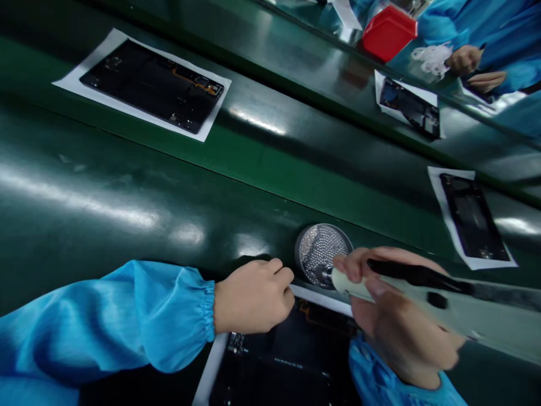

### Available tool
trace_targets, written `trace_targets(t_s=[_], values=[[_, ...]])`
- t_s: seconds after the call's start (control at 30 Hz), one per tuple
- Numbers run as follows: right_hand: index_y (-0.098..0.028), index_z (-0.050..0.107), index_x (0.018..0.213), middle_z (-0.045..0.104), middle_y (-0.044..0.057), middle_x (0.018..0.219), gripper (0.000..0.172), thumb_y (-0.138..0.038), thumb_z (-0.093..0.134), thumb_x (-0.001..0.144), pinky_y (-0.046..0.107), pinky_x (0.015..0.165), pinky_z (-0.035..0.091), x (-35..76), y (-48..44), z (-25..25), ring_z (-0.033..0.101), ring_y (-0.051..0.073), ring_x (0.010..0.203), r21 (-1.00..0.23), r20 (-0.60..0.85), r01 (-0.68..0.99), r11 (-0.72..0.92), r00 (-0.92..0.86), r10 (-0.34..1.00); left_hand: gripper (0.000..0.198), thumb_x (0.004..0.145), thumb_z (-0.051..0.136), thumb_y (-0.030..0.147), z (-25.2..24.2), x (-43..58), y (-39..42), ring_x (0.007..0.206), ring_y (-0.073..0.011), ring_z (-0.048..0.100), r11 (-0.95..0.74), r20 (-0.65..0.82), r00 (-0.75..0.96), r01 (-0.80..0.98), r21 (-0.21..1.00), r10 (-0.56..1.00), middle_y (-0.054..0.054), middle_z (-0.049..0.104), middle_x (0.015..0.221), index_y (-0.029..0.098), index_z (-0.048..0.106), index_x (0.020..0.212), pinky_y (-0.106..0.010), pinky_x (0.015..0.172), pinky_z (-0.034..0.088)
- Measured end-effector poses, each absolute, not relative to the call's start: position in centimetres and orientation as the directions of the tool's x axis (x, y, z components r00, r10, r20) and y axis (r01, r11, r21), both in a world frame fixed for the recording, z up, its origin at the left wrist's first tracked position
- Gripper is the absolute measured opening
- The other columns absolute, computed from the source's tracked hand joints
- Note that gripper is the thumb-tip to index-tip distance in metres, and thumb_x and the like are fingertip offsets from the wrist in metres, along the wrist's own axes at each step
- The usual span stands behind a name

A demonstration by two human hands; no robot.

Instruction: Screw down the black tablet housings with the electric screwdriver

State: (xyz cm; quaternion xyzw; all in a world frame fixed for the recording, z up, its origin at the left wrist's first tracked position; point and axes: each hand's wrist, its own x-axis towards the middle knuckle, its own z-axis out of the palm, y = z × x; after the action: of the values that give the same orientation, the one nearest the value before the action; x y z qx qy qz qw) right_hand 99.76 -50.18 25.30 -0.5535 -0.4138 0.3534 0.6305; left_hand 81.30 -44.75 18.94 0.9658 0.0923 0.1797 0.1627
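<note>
My right hand (pixel 397 310) is wrapped around a pale electric screwdriver (pixel 490 316) with a black lever. Its metal nose reaches into a round metal dish (pixel 323 251), whose perforated surface holds small screws along one side. My left hand (pixel 256 296) is closed, fingers curled, above the top left of a black tablet-like panel (pixel 287 361). Whatever those fingers may hold is hidden. The panel lies on a white sheet in front of me, partly covered by both hands; an orange flex strip shows near its upper edge.
Beyond my green bench runs a green belt carrying black panels on white sheets: a large one (pixel 156 84) at left and others at right (pixel 473 217) and far right (pixel 408 107). Across it, a co-worker's hands (pixel 467 59) work near a red bin (pixel 389 32).
</note>
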Motion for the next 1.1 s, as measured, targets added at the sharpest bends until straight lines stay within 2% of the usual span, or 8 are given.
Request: trace_targets(t_s=[0.17,0.37,0.5,0.6,0.8,1.1], values=[[-0.023,0.075,0.097,0.061,0.0,0.081,0.024,-0.011,0.075,0.076,0.036,0.075,0.058,100.6,-52.4,27.5,0.058,0.014,0.071,-0.982,0.159,-0.024,0.19,0.45,0.879,0.009,0.083,0.06,0.009,19.1,81.9,-45.4,0.073,-0.0237,0.053,-0.949,0.332,0.914,0.137,0.284,0.231,-0.008,0.054,0.077,0.012,0.061,0.075,-0.035,0.058,0.045],[-0.021,0.075,0.099,0.062,0.002,0.077,0.024,-0.008,0.07,0.08,0.035,0.071,0.057,99.2,-53.9,26.0,0.06,0.015,0.071,-0.962,0.258,0.032,0.27,0.42,0.87,0.01,0.09,0.06,0.012,18.4,82.9,-45.8,0.076,-0.0225,0.053,-0.947,0.321,0.933,0.056,0.317,0.162,-0.008,0.056,0.081,0.012,0.062,0.08,-0.036,0.064,0.047],[-0.022,0.074,0.099,0.062,0.002,0.082,0.021,-0.011,0.072,0.081,0.037,0.071,0.056,98.6,-54.2,24.8,0.06,0.015,0.07,-0.974,0.215,0.028,0.227,0.446,0.869,0.019,0.096,0.054,0.011,17.7,83.1,-46.0,0.074,-0.0214,0.052,-0.951,0.381,0.908,0.055,0.304,0.174,-0.006,0.056,0.078,0.012,0.062,0.079,-0.035,0.062,0.045],[-0.024,0.073,0.102,0.063,0.002,0.084,0.023,-0.013,0.071,0.083,0.038,0.071,0.056,98.6,-54.6,24.6,0.061,0.016,0.073,-0.978,0.205,0.047,0.204,0.401,0.893,0.021,0.097,0.054,0.012,17.4,83.2,-46.1,0.074,-0.0209,0.052,-0.95,0.421,0.888,0.048,0.31,0.182,-0.006,0.057,0.078,0.012,0.063,0.079,-0.035,0.061,0.043],[-0.024,0.072,0.103,0.064,0.003,0.083,0.024,-0.011,0.069,0.084,0.039,0.071,0.056,98.6,-55.0,25.2,0.061,0.017,0.073,-0.981,0.194,0.091,0.172,0.371,0.908,0.023,0.098,0.053,0.015,17.3,83.1,-46.1,0.075,-0.021,0.052,-0.959,0.449,0.885,-0.012,0.284,0.122,-0.007,0.06,0.082,0.012,0.066,0.08,-0.036,0.058,0.038],[-0.024,0.071,0.103,0.061,0.002,0.079,0.027,-0.008,0.069,0.082,0.039,0.074,0.056,98.7,-55.3,25.1,0.06,0.017,0.074,-0.99,0.137,0.08,0.117,0.343,0.929,0.02,0.09,0.058,0.013,17.8,82.9,-47.2,0.073,-0.0222,0.054,-0.97,0.452,0.887,-0.015,0.241,0.099,-0.009,0.06,0.078,0.011,0.066,0.072,-0.035,0.057,0.031]])
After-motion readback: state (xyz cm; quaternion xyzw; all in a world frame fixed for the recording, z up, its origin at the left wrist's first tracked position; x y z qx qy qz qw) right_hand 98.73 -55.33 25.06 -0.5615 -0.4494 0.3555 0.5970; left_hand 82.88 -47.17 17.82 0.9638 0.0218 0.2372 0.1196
